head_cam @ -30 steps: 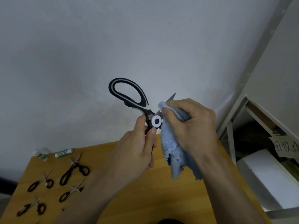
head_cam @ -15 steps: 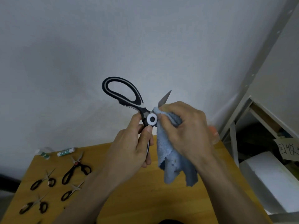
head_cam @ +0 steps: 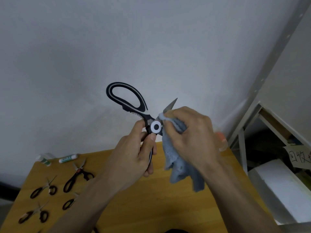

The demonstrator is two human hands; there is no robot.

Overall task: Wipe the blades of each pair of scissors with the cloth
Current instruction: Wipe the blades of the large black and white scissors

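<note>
Large black-and-grey kitchen scissors (head_cam: pixel 127 101) with a white pivot disc are raised in front of the wall, spread wide. My left hand (head_cam: pixel 131 157) grips their lower handle below the pivot. My right hand (head_cam: pixel 190 132) pinches a light blue cloth (head_cam: pixel 180 165) around one blade right beside the pivot. That blade's grey tip pokes out above my fingers; the rest of it is covered. The cloth's loose end hangs down over the wooden table (head_cam: pixel 168 207). Several small black-handled scissors (head_cam: pixel 77 177) lie at the table's left.
A green-and-white tube (head_cam: pixel 68 158) and a small bottle (head_cam: pixel 44 159) lie at the table's far left edge by the wall. A blurred orange object (head_cam: pixel 221 138) sits behind my right hand. A metal shelf frame (head_cam: pixel 242 132) with a white foam block (head_cam: pixel 277 190) stands to the right.
Both hands and the scissors have shifted a little left and up. My right hand with the cloth has slid down the blade toward the pivot, baring more of the tip.
</note>
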